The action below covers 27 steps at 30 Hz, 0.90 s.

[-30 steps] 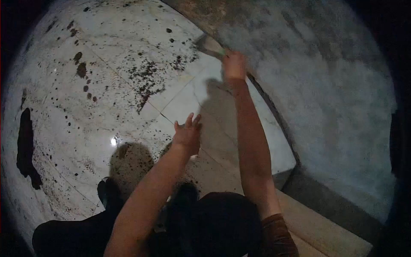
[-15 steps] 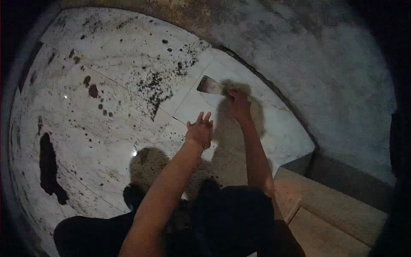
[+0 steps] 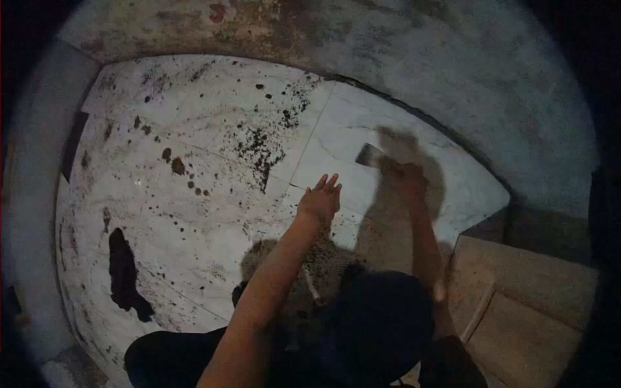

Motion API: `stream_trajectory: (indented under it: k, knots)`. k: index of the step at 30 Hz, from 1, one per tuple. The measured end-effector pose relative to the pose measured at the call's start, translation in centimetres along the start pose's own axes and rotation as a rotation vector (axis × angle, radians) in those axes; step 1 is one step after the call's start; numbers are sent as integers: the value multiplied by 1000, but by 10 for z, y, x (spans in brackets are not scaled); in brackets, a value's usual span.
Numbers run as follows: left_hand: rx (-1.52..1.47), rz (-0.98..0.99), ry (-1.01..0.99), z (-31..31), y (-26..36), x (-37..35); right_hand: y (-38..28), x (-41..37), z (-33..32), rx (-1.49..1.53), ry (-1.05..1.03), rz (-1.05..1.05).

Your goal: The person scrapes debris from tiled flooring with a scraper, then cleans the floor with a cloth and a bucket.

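My right hand (image 3: 411, 182) is closed around the handle of a flat-bladed scraper (image 3: 367, 155), whose blade points left over a pale marbled floor tile (image 3: 343, 123). To its left, my left hand (image 3: 320, 199) is held over the tiles with its fingers spread and nothing in it. Dark crumbs of dirt (image 3: 260, 150) lie scattered beyond my left hand. A shadow covers the floor around my right hand, and I cannot tell whether the blade touches the tile.
A stained wall (image 3: 453, 77) rises along the far and right edges of the floor. A brown step or box (image 3: 517, 271) stands at the lower right. A long dark patch (image 3: 123, 271) and several brown spots (image 3: 178, 165) mark the left tiles.
My right hand and the scraper have moved right across the tile, away from my left hand. The view has shifted, showing more of the walls. My left hand remains spread.
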<state>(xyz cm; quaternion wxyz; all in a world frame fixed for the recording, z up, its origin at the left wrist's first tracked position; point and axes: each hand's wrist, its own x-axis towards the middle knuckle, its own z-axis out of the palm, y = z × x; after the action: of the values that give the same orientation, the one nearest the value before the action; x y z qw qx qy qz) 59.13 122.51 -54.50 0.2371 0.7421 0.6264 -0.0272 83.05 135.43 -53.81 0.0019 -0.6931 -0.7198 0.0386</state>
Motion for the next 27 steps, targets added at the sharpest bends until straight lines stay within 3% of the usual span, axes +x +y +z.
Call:
stream_trajectory:
  k: [1, 3, 4, 6, 7, 9, 10, 11, 13, 14, 16, 18, 21, 23, 25, 27]
  knots:
    - [32, 7, -6, -2, -2, -2, -14, 6, 41, 203, 44, -230]
    - [44, -50, 68, -5, -1, -8, -87, -8, -17, 225, -79, -251]
    - [188, -44, 72, -3, -8, -11, -80, -4, -11, 230, -81, -243]
    - [341, -111, 157, -2, -30, -18, -48, 3, 17, -84, 161, -314]
    - [498, -187, 243, -3, -44, -23, -5, 13, 29, 37, 29, -228]
    - [416, -228, 233, -34, -64, -39, 22, 2, -4, 53, -173, -133]
    - [238, -299, 237, -47, -73, -40, 21, -20, -49, -51, -240, -120]
    - [230, -309, 232, -43, -79, -43, 25, -16, -34, -57, -247, -130]
    - [100, -229, 566, -31, -86, -50, 35, -11, 8, -115, -43, -197]
    - [58, -277, 433, -13, -89, -46, -6, -19, -25, -183, -92, -180]
    - [97, -196, 427, -4, -64, -45, -42, -14, 2, 170, 118, -374]
    - [148, -42, 473, -5, -27, -42, -93, -4, 0, 2, 129, -413]
    - [139, 0, 584, 14, 16, -22, -92, 4, -19, -92, 28, -408]
    - [187, -66, 309, 5, 42, -18, -51, 6, -19, -153, -70, -296]
    - [171, -61, 326, 14, 56, -16, -30, -20, -43, -125, -123, -263]
    - [193, -64, 223, 23, 66, -18, -30, -27, -46, -145, -186, -239]
